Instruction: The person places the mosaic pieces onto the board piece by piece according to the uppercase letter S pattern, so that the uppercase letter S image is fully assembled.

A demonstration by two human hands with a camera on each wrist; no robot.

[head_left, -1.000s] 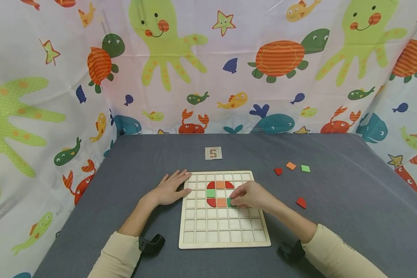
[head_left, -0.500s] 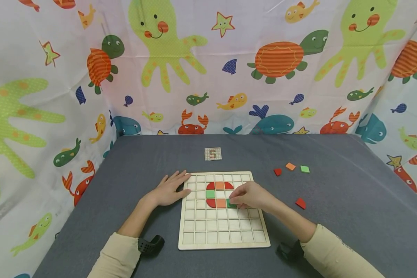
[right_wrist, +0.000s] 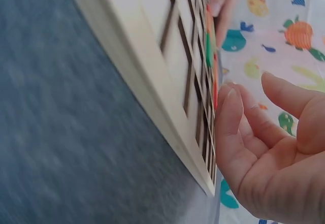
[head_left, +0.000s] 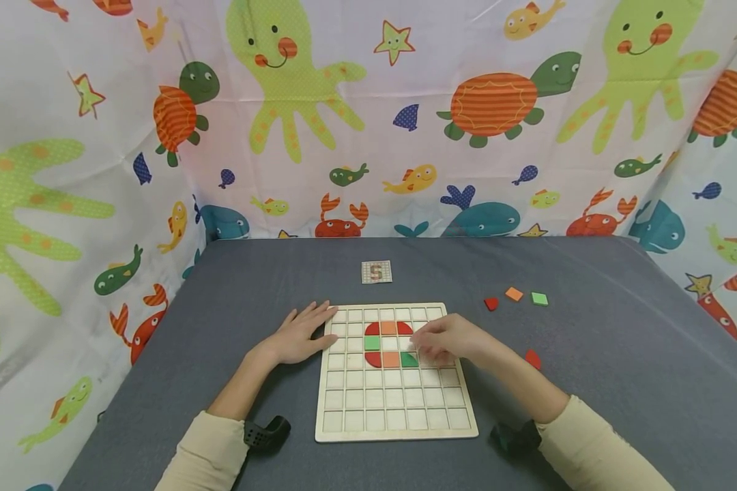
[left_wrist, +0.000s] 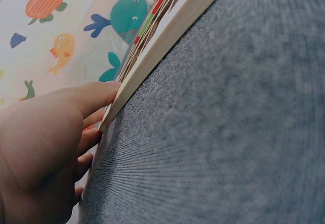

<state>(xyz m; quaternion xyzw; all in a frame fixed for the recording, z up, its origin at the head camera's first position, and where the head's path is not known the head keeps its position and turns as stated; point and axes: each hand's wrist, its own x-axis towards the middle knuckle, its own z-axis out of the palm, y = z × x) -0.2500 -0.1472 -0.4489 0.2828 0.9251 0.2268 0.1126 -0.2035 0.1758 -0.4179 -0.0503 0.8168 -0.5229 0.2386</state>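
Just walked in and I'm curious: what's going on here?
Someone seems to be setting coloured pieces into a wooden grid board. The left grip rests at its left edge; the right grip is over its right side, with no piece visible in it. Four loose pieces lie to the right, and a patterned card lies beyond the board.

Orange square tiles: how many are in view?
3: upper tile and lower tile on the pale wooden board, loose tile on the grey table. The right hand may hide others.
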